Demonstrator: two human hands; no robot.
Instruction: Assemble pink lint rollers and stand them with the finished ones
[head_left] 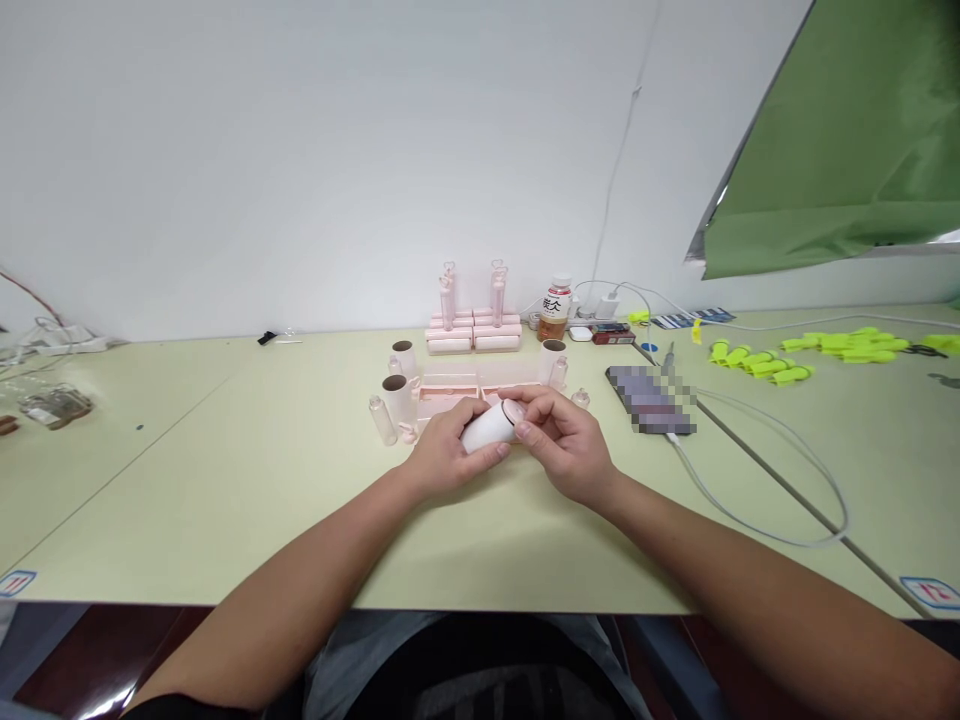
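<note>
Head view: both hands meet over the middle of the bench [225,480], nearer the front edge than the back wall. Left hand [444,450] is curled around a white roll [491,428], thumb under, fingers over the top, so it's grasping the roll's body. Right hand [564,445] pinches the roll's right end, thumb & forefinger closed on the pinkish end cap; other fingers bent loosely behind. Roll lies roughly level, just above the bench top; can't tell if it touches the surface.

Just behind the hands: a flat pink tray [450,390] w/ low walls, and beside it a few upright cardboard-core rolls [397,398], one at left of the tray, one further back-left, one at right. Small clear bottle [382,420] stands left of the hands, near the front roll.

Toward the back edge, centre: stack of pink boxes [474,335] w/ two tall pink handles standing on it. Right of that, a drink bottle [555,310] w/ white cap, then chargers & plugs against the wall.

Right of the hands: a phone [651,400], screen blurred, lying flat, white cable [780,470] looping from it toward the bench's right front corner. Far right, back: scatter of neon-yellow parts [765,362]. Green sheet [847,140] hangs at upper right. Far left edge: clear bag [54,405] & wires.
</note>
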